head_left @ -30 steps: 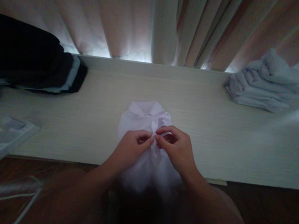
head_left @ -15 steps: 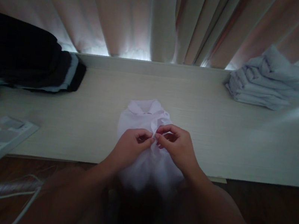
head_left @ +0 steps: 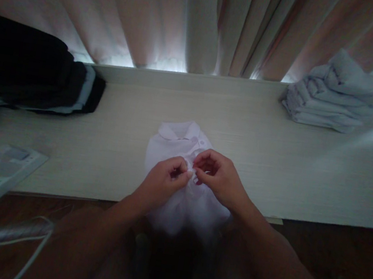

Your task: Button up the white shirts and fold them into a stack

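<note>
A white collared shirt [head_left: 165, 148] lies on the pale surface, its collar toward the curtain and its lower part hanging over the front edge toward my lap. My left hand [head_left: 169, 174] pinches the shirt's front between thumb and forefinger, near the middle. Close beside it, my right hand [head_left: 218, 173] pinches the same front strip, thumb against fingertips, with the other fingers curled. The cloth is bunched between the two hands. A round button shows near the collar; whether a button is between my fingertips is hidden.
Folded white garments [head_left: 331, 98] are stacked at the back right. A dark pile of clothes [head_left: 24, 66] stands at the left. A power strip [head_left: 3, 179] with cables lies at the front left edge of the white surface [head_left: 119, 138]. Behind hangs a curtain [head_left: 163, 18].
Both hands stay at the shirt's front and have shifted slightly. The strip of cloth that stood up between them now lies lower, and the button by the collar shows more plainly.
</note>
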A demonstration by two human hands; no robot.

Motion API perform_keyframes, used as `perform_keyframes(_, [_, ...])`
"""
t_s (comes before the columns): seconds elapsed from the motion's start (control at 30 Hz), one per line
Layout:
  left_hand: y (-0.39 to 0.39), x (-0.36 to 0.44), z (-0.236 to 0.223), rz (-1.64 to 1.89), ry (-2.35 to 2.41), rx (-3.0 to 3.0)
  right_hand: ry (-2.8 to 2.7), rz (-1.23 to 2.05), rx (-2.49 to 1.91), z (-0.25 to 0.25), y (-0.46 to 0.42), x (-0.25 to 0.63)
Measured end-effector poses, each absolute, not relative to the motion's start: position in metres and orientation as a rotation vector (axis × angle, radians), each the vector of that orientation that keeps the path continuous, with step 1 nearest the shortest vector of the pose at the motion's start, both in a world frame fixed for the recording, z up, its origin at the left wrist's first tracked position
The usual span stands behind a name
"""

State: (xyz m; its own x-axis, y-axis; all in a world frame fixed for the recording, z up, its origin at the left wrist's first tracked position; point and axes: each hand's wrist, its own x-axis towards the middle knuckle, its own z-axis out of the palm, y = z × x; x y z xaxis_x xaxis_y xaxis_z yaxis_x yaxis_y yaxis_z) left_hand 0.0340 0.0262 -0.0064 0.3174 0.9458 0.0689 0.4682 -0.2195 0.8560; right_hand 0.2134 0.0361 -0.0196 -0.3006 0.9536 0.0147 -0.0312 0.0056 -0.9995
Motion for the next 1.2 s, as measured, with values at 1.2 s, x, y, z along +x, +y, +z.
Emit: perform_keyframes(1.2, [0.027, 0.032, -0.005, 0.839, 1.346, 1.486, -1.173, 1.571, -1.024, -0.026, 0.033, 0.207])
